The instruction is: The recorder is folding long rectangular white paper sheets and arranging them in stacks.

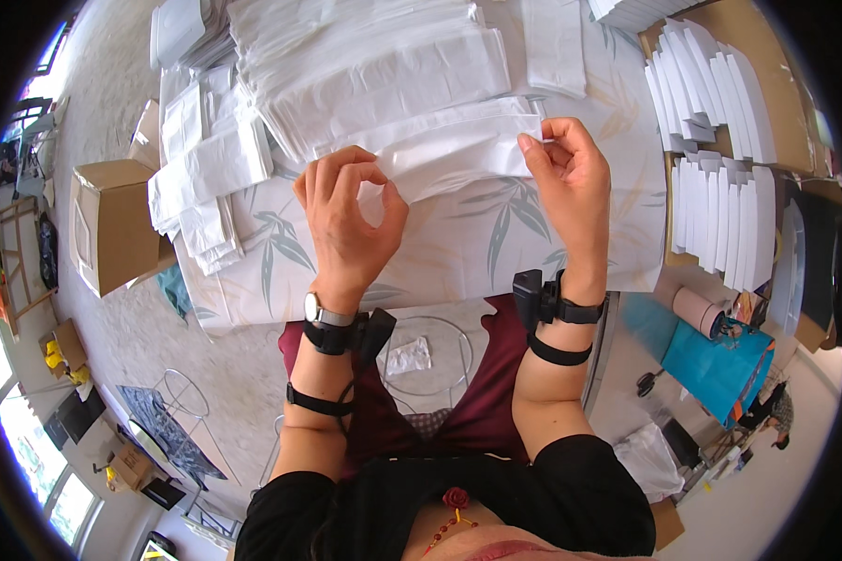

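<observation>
A thin white plastic bag (458,157) stretches between my two hands over the near part of the table. My left hand (351,210) has its thumb and forefinger curled into a ring at the bag's left end; its gripping fingertips are partly hidden. With thumb and fingers pinched, my right hand (571,182) holds the bag's right end by its upper corner. Just beyond lies a broad stack of flat white bags (374,75). Left of my left hand, smaller bundles of folded white bags (210,159) overlap each other crosswise.
The table wears a leaf-patterned cloth (421,248). Rows of flat white pieces (725,220) stand upright at the right, near brown cardboard. A single strip of white bags (557,47) lies far right. An open cardboard box (117,224) is left of the table; a teal bag (720,365) sits lower right.
</observation>
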Demonstrator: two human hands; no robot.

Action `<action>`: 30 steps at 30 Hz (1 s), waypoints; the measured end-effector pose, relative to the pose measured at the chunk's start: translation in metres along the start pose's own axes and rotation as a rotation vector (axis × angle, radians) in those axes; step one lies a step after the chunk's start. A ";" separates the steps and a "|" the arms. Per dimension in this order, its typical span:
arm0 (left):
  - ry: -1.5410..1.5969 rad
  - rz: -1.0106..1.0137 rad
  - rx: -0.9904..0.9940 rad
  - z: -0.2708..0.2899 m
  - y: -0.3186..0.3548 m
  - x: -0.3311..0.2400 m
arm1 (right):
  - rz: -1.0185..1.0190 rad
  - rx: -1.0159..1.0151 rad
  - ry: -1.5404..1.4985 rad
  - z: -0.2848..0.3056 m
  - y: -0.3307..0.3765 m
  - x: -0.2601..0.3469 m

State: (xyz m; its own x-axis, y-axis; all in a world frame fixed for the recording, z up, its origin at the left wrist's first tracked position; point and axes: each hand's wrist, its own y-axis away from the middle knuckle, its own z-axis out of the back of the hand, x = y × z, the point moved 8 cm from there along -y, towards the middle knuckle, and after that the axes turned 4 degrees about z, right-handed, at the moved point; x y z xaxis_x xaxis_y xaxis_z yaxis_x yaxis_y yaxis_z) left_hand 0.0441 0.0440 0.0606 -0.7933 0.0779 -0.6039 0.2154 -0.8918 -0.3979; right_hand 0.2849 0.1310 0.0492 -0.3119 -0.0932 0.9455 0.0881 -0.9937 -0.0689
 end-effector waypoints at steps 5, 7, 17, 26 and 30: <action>0.192 0.016 0.087 0.016 0.002 0.011 | -0.190 0.137 -0.165 -0.003 0.010 -0.010; 0.172 0.015 0.118 0.022 0.004 0.014 | -0.231 0.184 -0.166 -0.002 0.016 -0.012; 0.145 -0.022 0.280 -0.005 0.024 -0.041 | -0.335 0.272 -0.074 0.005 0.048 -0.026; 0.296 -0.124 0.318 -0.033 0.050 -0.083 | -0.315 0.219 -0.046 0.000 0.067 -0.008; 0.254 -0.167 0.266 -0.032 0.053 -0.082 | -0.275 0.214 -0.049 -0.002 0.070 -0.008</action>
State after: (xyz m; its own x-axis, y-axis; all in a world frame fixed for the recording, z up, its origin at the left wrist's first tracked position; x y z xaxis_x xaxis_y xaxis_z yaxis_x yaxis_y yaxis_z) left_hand 0.1385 0.0043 0.0666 -0.6319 0.3092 -0.7107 -0.0860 -0.9393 -0.3322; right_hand 0.2915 0.0620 0.0358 -0.3060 0.1845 0.9340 0.2054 -0.9451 0.2540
